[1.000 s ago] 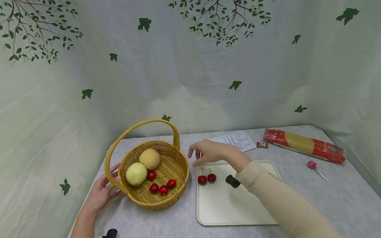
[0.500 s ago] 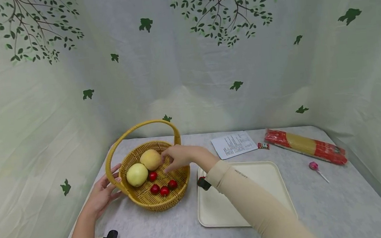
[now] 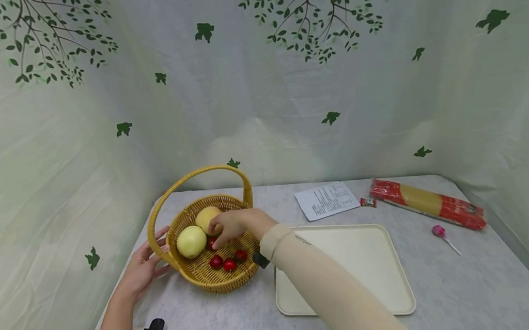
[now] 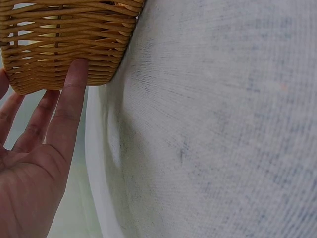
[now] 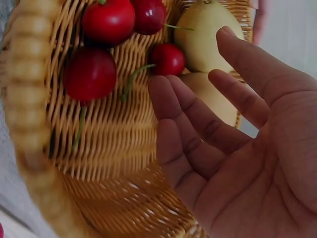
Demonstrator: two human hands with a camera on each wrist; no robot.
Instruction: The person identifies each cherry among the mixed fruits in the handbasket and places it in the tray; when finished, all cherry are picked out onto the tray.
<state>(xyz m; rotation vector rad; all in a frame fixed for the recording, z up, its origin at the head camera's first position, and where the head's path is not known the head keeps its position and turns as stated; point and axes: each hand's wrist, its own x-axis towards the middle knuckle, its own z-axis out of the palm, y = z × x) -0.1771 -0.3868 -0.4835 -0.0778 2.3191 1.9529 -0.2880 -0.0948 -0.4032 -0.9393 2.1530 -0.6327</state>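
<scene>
A yellow wicker basket with a tall handle stands at the left of the table. Inside it are a pale yellow pear, a peach-like fruit and several red cherries. My left hand is at the basket's left side; in the left wrist view one straight fingertip meets the weave. My right hand reaches inside, over the basket floor. Its fingers are loosely bent with nothing between them, and the fingertips are close by the cherry beside the pear.
Right of the basket lies a cream tray, partly covered by the right sleeve. Behind it are a printed sheet and a small red wrapped candy. Farther right lie a red-and-yellow packet and a lollipop.
My right hand has moved left from above the tray's back left corner into the basket, down toward the cherry. The sleeve now hides the two cherries on the tray. My left hand stays put.
</scene>
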